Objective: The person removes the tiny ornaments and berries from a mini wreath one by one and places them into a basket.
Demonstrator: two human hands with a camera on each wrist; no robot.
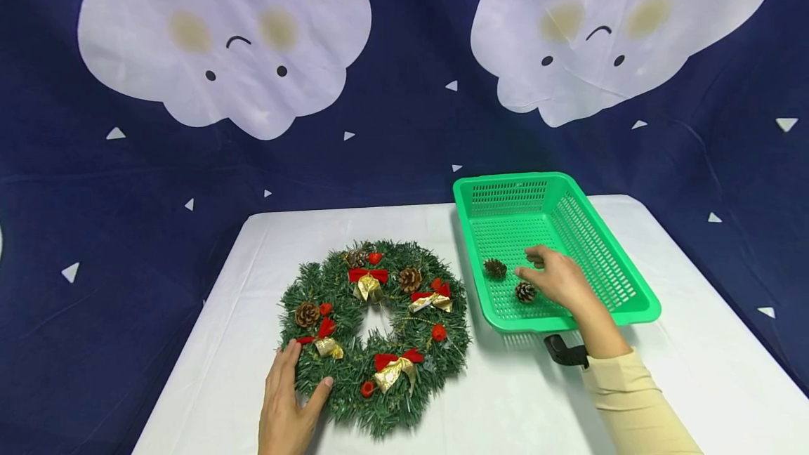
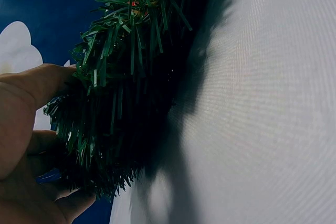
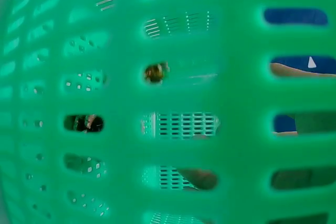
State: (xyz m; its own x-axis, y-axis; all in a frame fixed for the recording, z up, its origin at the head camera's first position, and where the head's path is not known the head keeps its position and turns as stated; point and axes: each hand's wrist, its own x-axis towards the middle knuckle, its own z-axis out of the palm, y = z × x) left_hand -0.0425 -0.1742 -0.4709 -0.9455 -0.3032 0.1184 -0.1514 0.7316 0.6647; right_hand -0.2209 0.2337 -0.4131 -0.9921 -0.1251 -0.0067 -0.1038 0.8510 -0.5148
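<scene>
A green Christmas wreath [image 1: 436,364] lies flat, dressed with red-and-gold bows, red berries and several pine cones. At its lower left edge my left hand [image 1: 287,399] rests with thumb and fingers spread, touching the greenery. The left wrist view shows that hand [image 2: 23,129] against the wreath's bristly side [image 2: 115,82]. My right hand [image 1: 559,278] reaches into the green basket [image 1: 474,258], fingers loosely bent with nothing between them. Close to its fingertips lie two loose pine cones, a brown one [image 1: 495,269] and a white-tipped one [image 1: 524,292].
Both the wreath and the basket stand on a table with a white cloth [image 1: 215,371]. Behind it hangs a dark blue curtain [image 1: 404,90] with clouds and small triangles. The slotted basket wall [image 3: 241,103] fills the right wrist view.
</scene>
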